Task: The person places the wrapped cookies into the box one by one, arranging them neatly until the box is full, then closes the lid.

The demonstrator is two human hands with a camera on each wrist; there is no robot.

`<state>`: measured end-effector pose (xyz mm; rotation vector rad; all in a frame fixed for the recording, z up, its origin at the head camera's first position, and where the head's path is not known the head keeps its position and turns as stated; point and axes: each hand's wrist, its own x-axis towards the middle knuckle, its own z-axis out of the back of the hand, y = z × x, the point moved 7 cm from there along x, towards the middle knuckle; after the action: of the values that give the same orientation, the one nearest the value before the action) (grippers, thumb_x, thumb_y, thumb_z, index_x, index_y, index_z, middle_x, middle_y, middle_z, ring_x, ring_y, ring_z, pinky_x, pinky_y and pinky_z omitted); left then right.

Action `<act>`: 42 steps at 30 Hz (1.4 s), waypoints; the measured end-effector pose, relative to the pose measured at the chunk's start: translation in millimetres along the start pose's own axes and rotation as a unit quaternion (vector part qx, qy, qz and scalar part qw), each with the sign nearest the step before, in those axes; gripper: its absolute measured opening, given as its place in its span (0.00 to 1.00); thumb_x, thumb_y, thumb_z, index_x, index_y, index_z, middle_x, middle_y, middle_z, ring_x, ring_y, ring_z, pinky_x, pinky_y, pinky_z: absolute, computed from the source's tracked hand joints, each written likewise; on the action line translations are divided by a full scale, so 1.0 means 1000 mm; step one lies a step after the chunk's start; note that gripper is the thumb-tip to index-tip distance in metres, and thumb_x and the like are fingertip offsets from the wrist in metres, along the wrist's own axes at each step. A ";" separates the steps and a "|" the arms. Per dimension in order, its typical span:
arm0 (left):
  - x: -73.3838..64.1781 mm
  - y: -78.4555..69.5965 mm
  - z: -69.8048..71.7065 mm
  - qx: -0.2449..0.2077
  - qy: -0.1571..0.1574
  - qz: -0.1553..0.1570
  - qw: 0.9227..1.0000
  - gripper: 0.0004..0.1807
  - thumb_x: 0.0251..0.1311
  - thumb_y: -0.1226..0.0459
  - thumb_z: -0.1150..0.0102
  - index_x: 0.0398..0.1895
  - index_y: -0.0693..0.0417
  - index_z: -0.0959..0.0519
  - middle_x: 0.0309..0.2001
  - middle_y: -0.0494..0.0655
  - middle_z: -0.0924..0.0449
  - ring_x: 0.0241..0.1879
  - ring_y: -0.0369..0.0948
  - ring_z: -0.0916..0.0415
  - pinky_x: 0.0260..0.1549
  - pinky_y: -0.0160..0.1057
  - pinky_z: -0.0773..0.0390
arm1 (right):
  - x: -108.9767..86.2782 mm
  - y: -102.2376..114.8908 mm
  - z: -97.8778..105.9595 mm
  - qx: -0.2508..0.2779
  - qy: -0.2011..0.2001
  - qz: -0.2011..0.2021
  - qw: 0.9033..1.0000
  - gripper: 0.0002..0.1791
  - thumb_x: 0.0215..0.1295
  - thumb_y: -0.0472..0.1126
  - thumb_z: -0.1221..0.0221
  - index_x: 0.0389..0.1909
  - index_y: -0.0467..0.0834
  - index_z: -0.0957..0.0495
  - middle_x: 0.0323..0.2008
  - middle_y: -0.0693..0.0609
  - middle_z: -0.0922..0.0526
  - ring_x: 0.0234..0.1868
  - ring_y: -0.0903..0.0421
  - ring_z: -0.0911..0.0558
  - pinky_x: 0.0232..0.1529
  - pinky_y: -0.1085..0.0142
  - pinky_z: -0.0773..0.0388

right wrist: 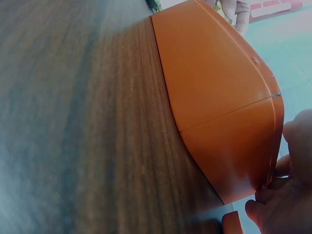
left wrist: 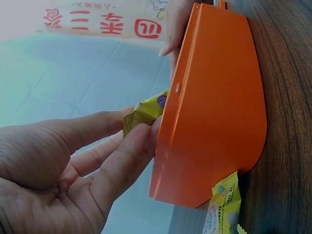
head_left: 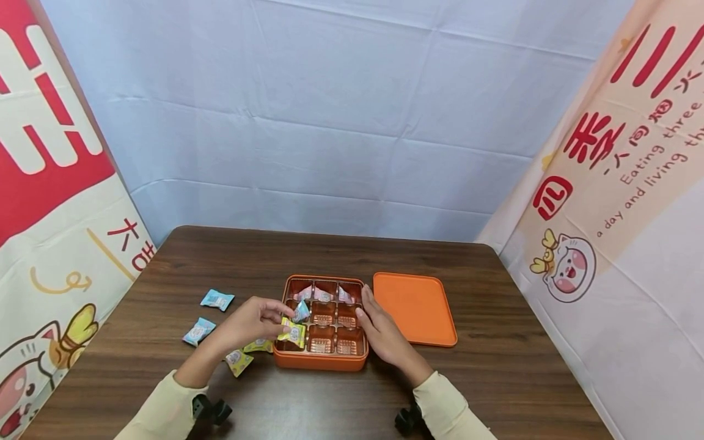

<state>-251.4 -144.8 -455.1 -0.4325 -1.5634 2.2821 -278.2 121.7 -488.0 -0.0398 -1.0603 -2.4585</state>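
Note:
My left hand pinches a yellow-wrapped candy between thumb and fingers, over the front left compartment of an orange divided box. In the left wrist view, the candy overlaps the box rim. Pink-wrapped candies sit in the three back compartments, and a blue-wrapped candy is in the middle row's left one. Against the box's right side rests my right hand, its fingers extended along the rim. The right wrist view has its fingertips at the box wall.
Two blue candies lie on the wooden table, left of the box. Yellow candies lie by its front left corner, partly behind my left hand. A flat orange lid lies to the right. Cloth backdrops surround the table.

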 end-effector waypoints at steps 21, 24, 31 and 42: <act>0.002 0.002 -0.001 0.031 -0.011 -0.009 0.999 0.19 0.59 0.66 0.27 0.51 0.64 0.16 0.32 0.51 0.17 0.22 0.42 0.28 0.20 0.38 0.29 | 0.000 -0.001 0.000 0.001 -0.001 0.000 1.000 0.34 0.83 0.51 0.57 0.80 0.39 0.52 0.80 0.51 0.57 0.79 0.49 0.51 0.77 0.51 0.49; 0.002 0.002 -0.001 0.034 -0.011 -0.008 0.999 0.19 0.58 0.66 0.27 0.51 0.64 0.17 0.32 0.50 0.17 0.22 0.41 0.29 0.19 0.37 0.30 | 0.000 -0.001 0.000 0.000 -0.001 0.002 1.000 0.34 0.83 0.52 0.58 0.80 0.38 0.52 0.80 0.51 0.57 0.79 0.47 0.50 0.77 0.51 0.49; 0.000 -0.001 -0.001 0.047 -0.009 -0.017 0.999 0.18 0.59 0.66 0.27 0.51 0.64 0.17 0.32 0.49 0.16 0.26 0.44 0.25 0.20 0.36 0.30 | -0.001 -0.001 0.000 -0.002 0.002 0.000 1.000 0.35 0.83 0.54 0.59 0.80 0.39 0.53 0.80 0.51 0.57 0.79 0.50 0.51 0.77 0.52 0.49; -0.002 -0.002 -0.001 0.039 -0.002 -0.019 0.999 0.19 0.59 0.67 0.27 0.53 0.66 0.17 0.32 0.51 0.18 0.29 0.48 0.21 0.27 0.51 0.20 | -0.001 0.000 0.000 0.002 0.002 -0.004 1.000 0.34 0.83 0.52 0.57 0.80 0.39 0.52 0.80 0.52 0.57 0.79 0.51 0.51 0.77 0.52 0.50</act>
<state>-248.9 -144.2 -453.8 -0.3757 -1.4663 2.3073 -277.2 122.5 -488.2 -0.0295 -1.0661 -2.4618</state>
